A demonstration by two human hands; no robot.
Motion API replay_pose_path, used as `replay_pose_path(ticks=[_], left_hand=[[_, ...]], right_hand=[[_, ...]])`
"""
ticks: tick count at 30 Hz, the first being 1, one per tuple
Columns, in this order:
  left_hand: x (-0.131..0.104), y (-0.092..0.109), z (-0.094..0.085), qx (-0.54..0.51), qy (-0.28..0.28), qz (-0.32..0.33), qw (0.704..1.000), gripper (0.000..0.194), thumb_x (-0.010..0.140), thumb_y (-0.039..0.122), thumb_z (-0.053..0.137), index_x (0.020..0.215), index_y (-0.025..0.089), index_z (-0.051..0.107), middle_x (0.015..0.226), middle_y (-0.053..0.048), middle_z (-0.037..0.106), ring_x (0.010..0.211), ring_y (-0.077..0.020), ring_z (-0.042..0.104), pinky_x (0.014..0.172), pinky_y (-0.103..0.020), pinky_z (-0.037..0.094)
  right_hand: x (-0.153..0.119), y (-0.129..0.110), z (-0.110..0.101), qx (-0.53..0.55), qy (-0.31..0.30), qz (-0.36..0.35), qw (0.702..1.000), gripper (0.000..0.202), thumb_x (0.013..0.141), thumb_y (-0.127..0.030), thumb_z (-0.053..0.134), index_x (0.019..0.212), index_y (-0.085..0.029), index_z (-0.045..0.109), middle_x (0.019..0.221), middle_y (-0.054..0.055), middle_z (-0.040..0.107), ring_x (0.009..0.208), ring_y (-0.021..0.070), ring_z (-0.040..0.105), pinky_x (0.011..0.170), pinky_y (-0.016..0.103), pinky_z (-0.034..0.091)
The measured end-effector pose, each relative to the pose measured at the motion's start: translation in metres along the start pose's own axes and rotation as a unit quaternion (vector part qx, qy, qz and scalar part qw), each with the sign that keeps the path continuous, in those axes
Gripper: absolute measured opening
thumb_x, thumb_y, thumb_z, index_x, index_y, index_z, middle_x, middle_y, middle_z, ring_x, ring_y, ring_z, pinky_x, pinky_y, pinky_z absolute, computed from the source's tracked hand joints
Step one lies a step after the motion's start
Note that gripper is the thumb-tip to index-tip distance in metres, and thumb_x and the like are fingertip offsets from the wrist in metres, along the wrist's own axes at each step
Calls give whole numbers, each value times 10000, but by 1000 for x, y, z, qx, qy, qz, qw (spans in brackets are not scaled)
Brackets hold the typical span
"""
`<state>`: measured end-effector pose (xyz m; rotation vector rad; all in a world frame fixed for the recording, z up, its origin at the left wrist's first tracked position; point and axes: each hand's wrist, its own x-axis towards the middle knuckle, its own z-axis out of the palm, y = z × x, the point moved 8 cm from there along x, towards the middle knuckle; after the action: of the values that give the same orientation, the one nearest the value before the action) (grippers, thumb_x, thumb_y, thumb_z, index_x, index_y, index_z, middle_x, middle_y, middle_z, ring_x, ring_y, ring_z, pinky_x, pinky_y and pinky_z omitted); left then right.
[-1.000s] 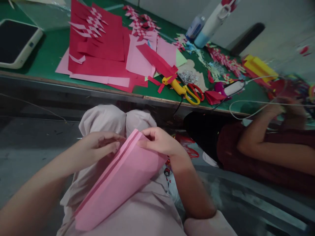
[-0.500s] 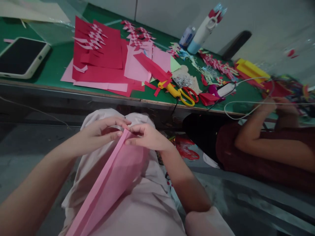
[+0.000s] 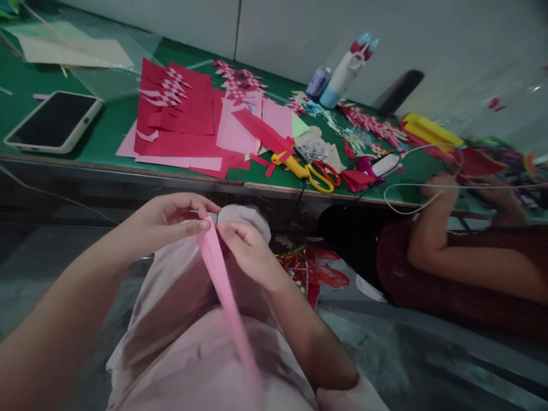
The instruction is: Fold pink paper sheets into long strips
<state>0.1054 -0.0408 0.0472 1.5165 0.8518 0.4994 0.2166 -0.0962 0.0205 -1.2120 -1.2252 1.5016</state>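
Pink paper point(image 3: 219, 273) is pinched at its upper end between the thumb and fingers of your left hand point(image 3: 182, 218), closed with no clear gap. Your right hand point(image 3: 246, 245) is just beside that end, fingertips drawn close together; whether they grip an edge, you cannot tell from this view. The paper's lower end blurs over your clothing, so its outline is hard to make out. Your forearms angle inward and forward, wrists bent, backs of the hands partly upward. Over your lap, the paper appears as a narrow band, its long axis running from your fingers back toward your body and slanting right. Beyond your knees, the green table point(image 3: 115, 117) bears red sheets point(image 3: 192, 137), yellow-handled scissors point(image 3: 319, 178) and a phone point(image 3: 51, 121). At right, another person's arm point(image 3: 475, 257) reaches the table edge, cut off by the frame.
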Motion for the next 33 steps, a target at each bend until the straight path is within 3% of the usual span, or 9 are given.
replay_pose_path(ticks=[5, 11, 17, 25, 33], left_hand=[[0, 5, -2, 32, 1, -4, 999, 215, 840, 372, 677, 812, 173, 601, 754, 40, 586, 705, -86, 521, 640, -188, 413], [-8, 14, -10, 96, 24, -49, 994, 299, 807, 470, 680, 882, 181, 681, 803, 8, 659, 743, -125, 553, 614, -212, 398], [-15, 8, -13, 129, 24, -106, 986, 272, 769, 433, 691, 884, 188, 723, 751, 3, 676, 712, -146, 548, 579, -221, 378], [-21, -2, -3, 88, 17, -91, 992, 259, 798, 433, 662, 874, 190, 717, 794, 4, 673, 723, -135, 548, 597, -209, 402], [-20, -10, -2, 39, 63, -46, 996, 326, 806, 505, 639, 802, 191, 728, 762, -21, 698, 683, -137, 579, 585, -212, 433]], right_hand=[[-4, -10, 1, 53, 1, 19, 998, 472, 763, -673, 622, 749, -204, 573, 732, -2, 522, 665, 113, 480, 585, 228, 412], [-1, -9, 4, 115, -26, 48, 992, 456, 663, -589, 760, 839, -204, 589, 691, -38, 524, 523, 78, 456, 466, 214, 411], [6, -7, -3, 57, -4, 8, 998, 388, 617, -430, 842, 798, -175, 612, 681, -45, 547, 555, 56, 438, 454, 171, 351], [12, 1, -7, 89, 24, 15, 996, 361, 662, -420, 804, 862, -162, 653, 658, -33, 586, 490, 54, 468, 425, 178, 384], [12, -6, -7, 86, 28, -21, 996, 233, 733, -366, 742, 828, -159, 691, 650, -33, 591, 488, 47, 479, 409, 158, 393]])
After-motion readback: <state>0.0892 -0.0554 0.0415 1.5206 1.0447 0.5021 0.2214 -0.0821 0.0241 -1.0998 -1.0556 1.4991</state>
